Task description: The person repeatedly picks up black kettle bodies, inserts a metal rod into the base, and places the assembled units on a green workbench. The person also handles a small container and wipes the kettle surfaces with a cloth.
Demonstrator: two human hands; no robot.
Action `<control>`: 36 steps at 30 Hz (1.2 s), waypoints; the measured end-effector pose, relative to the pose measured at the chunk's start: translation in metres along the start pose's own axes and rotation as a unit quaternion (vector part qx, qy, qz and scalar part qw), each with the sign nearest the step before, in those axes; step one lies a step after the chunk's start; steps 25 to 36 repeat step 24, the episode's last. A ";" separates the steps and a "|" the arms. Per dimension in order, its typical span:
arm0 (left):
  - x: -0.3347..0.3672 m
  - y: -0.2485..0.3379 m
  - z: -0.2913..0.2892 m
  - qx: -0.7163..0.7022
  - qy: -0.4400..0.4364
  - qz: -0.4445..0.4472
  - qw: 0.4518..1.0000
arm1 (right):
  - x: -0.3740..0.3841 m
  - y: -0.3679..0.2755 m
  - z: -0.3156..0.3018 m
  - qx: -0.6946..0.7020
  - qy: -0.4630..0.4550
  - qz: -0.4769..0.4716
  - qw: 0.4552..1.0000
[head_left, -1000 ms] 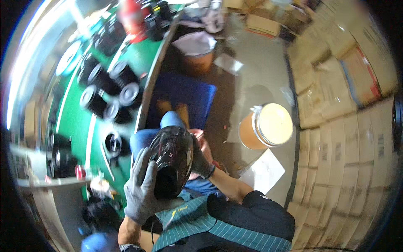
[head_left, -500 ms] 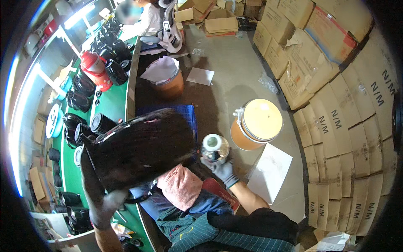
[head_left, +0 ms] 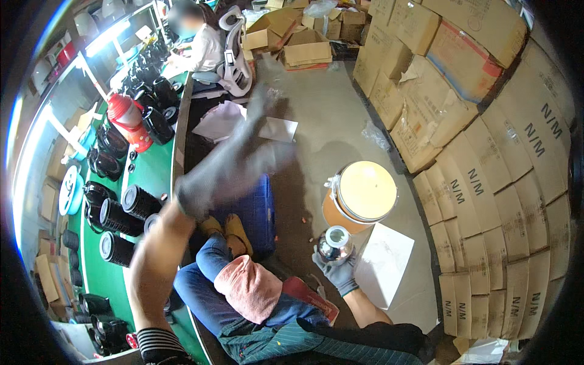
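Note:
My left hand (head_left: 231, 173), in a grey glove, reaches forward past the bench edge above a blue crate (head_left: 264, 207). It is smeared by motion, but its fingers look stretched and apart, with nothing visible in them. Lower right, my gloved right hand (head_left: 340, 272) is closed around a silvery glass flask liner (head_left: 335, 244), held upright with its round mouth facing up. A pink cloth (head_left: 248, 289) lies over my lap.
The green bench (head_left: 152, 176) at left carries ribbed black cups (head_left: 115, 248), shiny black jugs (head_left: 97, 198) and a red flask (head_left: 126, 115). A yellow-lidded drum (head_left: 367, 190) and white sheet (head_left: 389, 261) are on the floor. Stacked cartons (head_left: 486, 225) line the right. A person (head_left: 204, 48) sits far ahead.
The large shiny black vessel at my left hand is out of sight. That hand has swung forward and right. My right hand and the liner have shifted slightly right and lower in the picture.

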State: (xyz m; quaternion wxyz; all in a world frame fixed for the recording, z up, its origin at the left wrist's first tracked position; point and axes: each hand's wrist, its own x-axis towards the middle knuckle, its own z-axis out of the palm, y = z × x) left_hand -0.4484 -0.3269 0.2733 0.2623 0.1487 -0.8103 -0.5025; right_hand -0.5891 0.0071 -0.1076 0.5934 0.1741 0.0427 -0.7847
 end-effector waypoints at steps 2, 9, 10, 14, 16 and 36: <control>-0.067 -0.035 0.006 0.199 -0.116 0.081 0.970 | 0.022 0.022 -0.001 0.013 -0.027 0.051 0.998; -0.246 -0.065 0.006 0.116 -0.065 -0.232 0.963 | 0.068 0.080 0.013 -0.023 -0.079 0.203 0.976; -0.258 -0.058 0.009 0.080 -0.044 -0.285 0.954 | 0.069 0.086 0.021 -0.062 -0.082 0.202 0.974; -0.305 -0.056 0.015 0.083 0.022 -0.316 0.945 | 0.077 0.109 0.032 -0.090 -0.075 0.227 0.967; -0.316 -0.053 0.022 0.080 0.050 -0.303 0.948 | 0.077 0.116 0.034 -0.054 -0.063 0.245 0.966; -0.331 -0.029 0.056 0.294 0.191 -0.188 0.918 | 0.072 0.169 0.042 -0.681 -0.259 0.071 0.681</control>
